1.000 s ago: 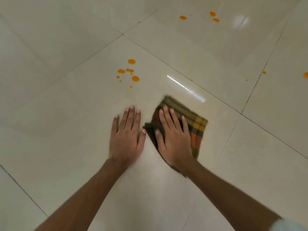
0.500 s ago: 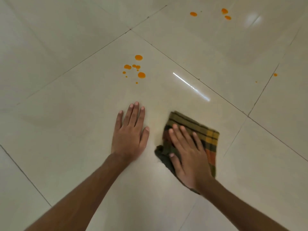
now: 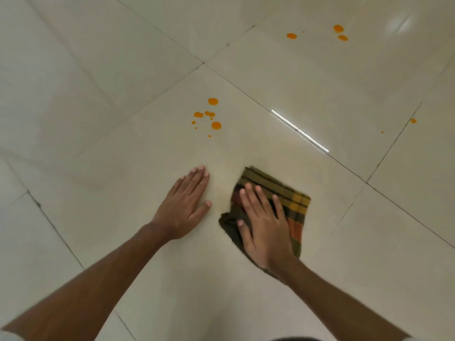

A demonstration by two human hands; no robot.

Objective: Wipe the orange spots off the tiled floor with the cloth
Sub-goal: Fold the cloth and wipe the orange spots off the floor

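Right hand (image 3: 264,226): flat, fingers spread, pressing cloth (image 3: 291,201).
Left hand (image 3: 183,205): flat on tile, beside cloth, apart.
Orange spots (image 3: 209,115): beyond left fingertips; bare tile between.

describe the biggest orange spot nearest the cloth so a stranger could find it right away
Start at the checked cloth under the right hand. Look up and left to the cluster of orange spots on the same tile. It is the round spot at the cluster's lower right, larger than the specks beside it.
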